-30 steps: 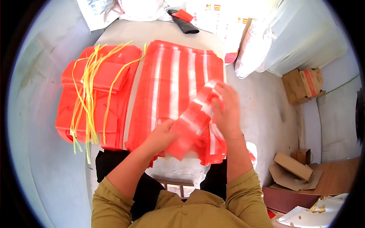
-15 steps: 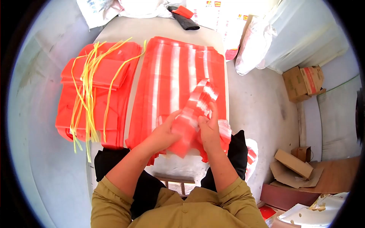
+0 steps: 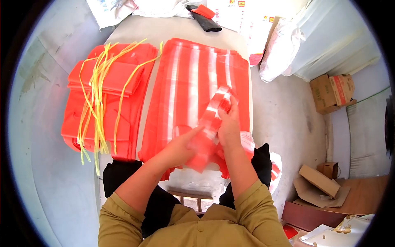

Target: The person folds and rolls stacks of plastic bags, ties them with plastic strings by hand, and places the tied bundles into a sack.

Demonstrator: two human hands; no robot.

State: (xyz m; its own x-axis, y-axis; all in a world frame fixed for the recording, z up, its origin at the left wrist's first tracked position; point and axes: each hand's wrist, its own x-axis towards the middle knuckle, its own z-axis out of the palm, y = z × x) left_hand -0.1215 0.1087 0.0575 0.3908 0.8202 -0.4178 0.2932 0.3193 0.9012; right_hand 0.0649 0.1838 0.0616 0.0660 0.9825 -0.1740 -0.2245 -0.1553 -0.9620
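A folded bundle of red-and-white striped plastic bags (image 3: 213, 117) slants between my hands, above the stack. My left hand (image 3: 181, 147) is closed round its lower part, slightly blurred. Higher up, on the right side, my right hand (image 3: 229, 128) grips the bundle, with thumb and fingers near its upper end. Beneath lies a wide, flat stack of red plastic bags with white stripes (image 3: 181, 82). Some crumpled striped plastic (image 3: 247, 144) shows at the stack's right edge beside my right forearm.
Folded red plastic bags (image 3: 111, 111) lie piled at the left, with yellow strips (image 3: 98, 90) draped across. At the table's far end are a black-and-red item (image 3: 205, 18) and white sacks (image 3: 158, 8). Cardboard boxes (image 3: 331, 94) stand at the right, with opened cardboard (image 3: 321, 185) lower down.
My right hand has moved up along the bundle, towards its upper end. My left hand stays at the lower part. The whole view has shifted slightly.
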